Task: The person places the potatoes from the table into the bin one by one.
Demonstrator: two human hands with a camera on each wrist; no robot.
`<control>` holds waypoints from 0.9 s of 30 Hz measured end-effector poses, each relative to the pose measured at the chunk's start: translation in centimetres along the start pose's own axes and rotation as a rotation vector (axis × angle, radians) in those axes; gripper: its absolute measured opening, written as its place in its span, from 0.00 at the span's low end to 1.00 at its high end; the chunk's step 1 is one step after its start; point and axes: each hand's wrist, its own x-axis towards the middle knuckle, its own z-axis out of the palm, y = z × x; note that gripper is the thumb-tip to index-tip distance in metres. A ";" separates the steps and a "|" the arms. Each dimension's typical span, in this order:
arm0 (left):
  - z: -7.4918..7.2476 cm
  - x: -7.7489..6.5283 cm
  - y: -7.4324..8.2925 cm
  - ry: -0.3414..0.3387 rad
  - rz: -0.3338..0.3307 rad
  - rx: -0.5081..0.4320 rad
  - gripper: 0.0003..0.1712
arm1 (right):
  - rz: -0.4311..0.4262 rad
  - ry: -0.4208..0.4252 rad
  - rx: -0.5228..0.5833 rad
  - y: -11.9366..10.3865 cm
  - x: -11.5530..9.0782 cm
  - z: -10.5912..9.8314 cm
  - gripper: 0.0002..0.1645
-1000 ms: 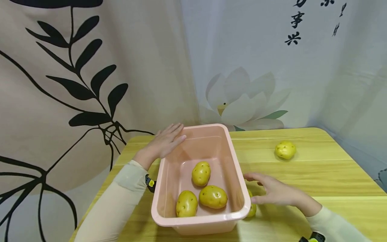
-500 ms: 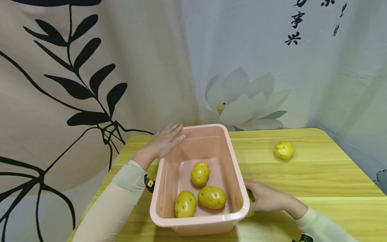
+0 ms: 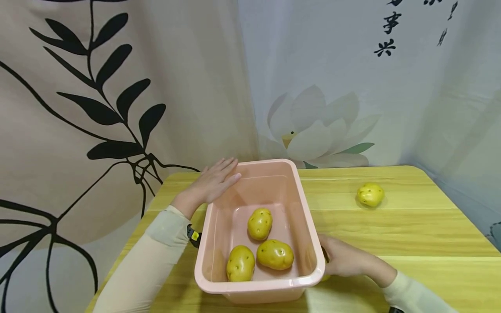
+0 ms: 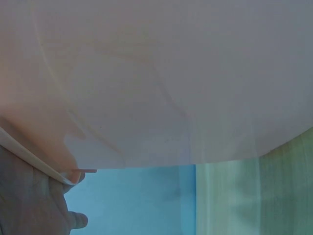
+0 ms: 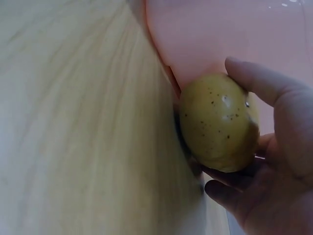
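A pink plastic basin [image 3: 250,286] stands on the wooden table with three yellow potatoes inside: one farther back [image 3: 260,224], one at front left [image 3: 240,263] and one at front right [image 3: 275,254]. My left hand [image 3: 211,182] rests on the basin's far left rim, its fingers straight. Beside the basin's right wall, my right hand [image 3: 346,257] grips another potato [image 5: 218,122], thumb on one side and fingers curled round the other. In the head view that potato is mostly hidden by the hand and the rim.
One more potato [image 3: 370,194] lies on the table [image 3: 411,226] at the back right. Behind the table hangs a printed curtain [image 3: 195,87] with dark leaves, a pale lotus and writing.
My right hand has moved in to the potato beside the basin and closed round it. The left hand and the potatoes in the basin stay where they were.
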 end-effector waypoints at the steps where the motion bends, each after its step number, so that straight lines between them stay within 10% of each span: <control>1: 0.0 0.0 0.0 0.003 0.003 0.000 0.44 | 0.011 -0.002 0.003 0.0 -0.1 -0.1 0.46; 27: -0.1 0.0 0.2 -0.002 0.008 -0.001 0.44 | 0.134 0.047 -0.078 2.5 -2.7 -3.8 0.48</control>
